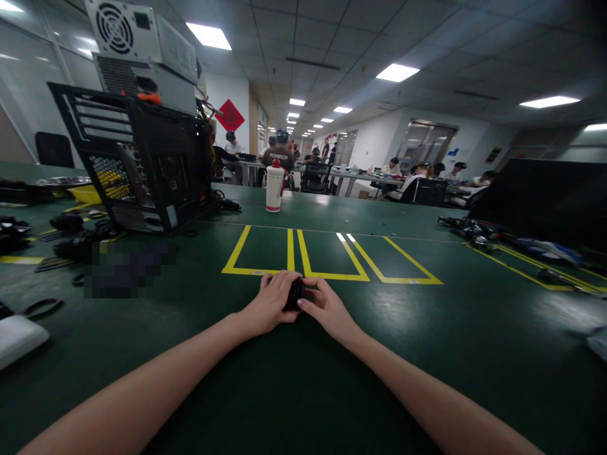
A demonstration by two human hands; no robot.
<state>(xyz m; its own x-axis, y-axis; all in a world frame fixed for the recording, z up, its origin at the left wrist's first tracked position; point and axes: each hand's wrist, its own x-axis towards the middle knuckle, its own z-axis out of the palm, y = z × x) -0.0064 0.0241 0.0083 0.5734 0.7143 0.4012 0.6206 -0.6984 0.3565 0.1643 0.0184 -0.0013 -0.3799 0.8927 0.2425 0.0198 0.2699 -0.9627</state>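
Observation:
A small black object (294, 295) is held low over the green table, between my two hands. Its kind cannot be made out, as fingers cover much of it. My left hand (274, 300) is closed over its left side and top. From the right, my right hand (327, 306) grips its edge, thumb and fingertips pressed against it. Just beyond the hands, yellow tape outlines (336, 277) mark several open-ended boxes on the table (237, 392).
A black computer case (152, 170) with power supplies (147, 38) on top stands at the left. Near the far edge is a white tumbler (274, 188). Cables and a dark panel (545, 208) lie to the right; a white object (19, 341) is at left. People sit farther back.

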